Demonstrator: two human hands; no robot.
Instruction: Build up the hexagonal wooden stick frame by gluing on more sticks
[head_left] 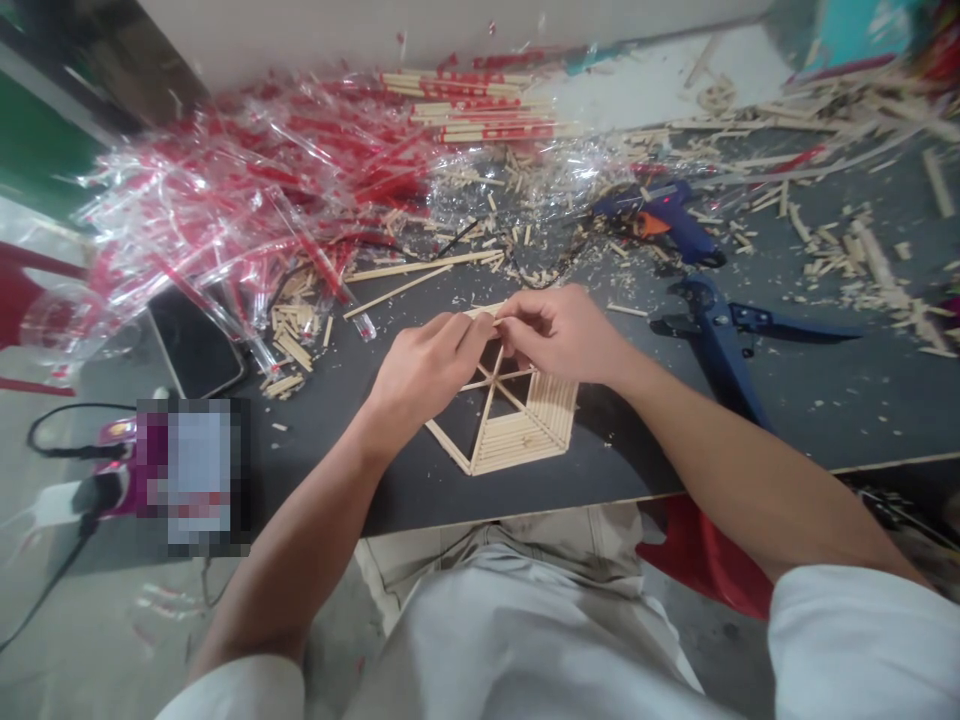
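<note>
The right hand [559, 330], at the middle of the frame, has thumb and forefinger pinched together on the upper edge of a hexagonal stick frame [493, 380]; the left hand [427, 365] meets it there, fingers curled over the upper left of the hexagon, but its thumb is hidden, so I cannot tell whether it grips or merely rests. The hexagon lies at the centre on a dark table [607, 465], its spokes meeting in a hub, with rows of sticks filling its lower and right sections. Just above the hands lie two long loose sticks [427, 265]. Right of centre sits a blue-handled cutter [716, 345], and above it a blue and orange glue gun [667, 218]. At the left, a phone [195, 345] lies partly under red and clear wrappers [247, 190], which heap across the upper left. Bundled sticks [487, 110] lie at top centre, and wood scraps [817, 255] scatter over the upper right.
</note>
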